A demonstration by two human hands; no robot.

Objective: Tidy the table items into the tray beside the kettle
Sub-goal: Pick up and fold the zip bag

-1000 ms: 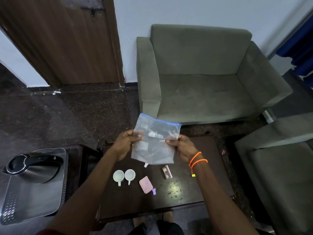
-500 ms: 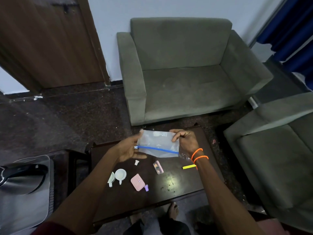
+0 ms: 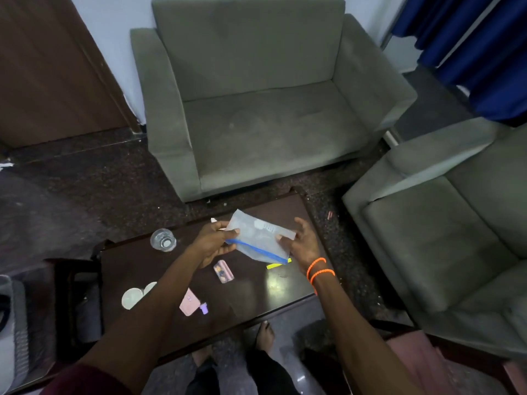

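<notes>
Dark table point(image 3: 279, 283): translucent zip bag point(image 3: 258, 242), blue-sealed edge nearest, long axis running left-right, is pinched by left hand point(image 3: 212, 243), steadied by open-fingered right hand point(image 3: 302, 245).

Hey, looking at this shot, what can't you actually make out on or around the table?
Head view only:
- Contents of the clear blue-zip plastic bag: blurred, too small.
- Two white round cups: partly hidden by the left forearm.
- Grey tray: cut off by the left edge; the kettle isn't identifiable.
- Pink flat case: partly covered by the forearm.
- Yellow stick: mostly hidden under the bag.
</notes>
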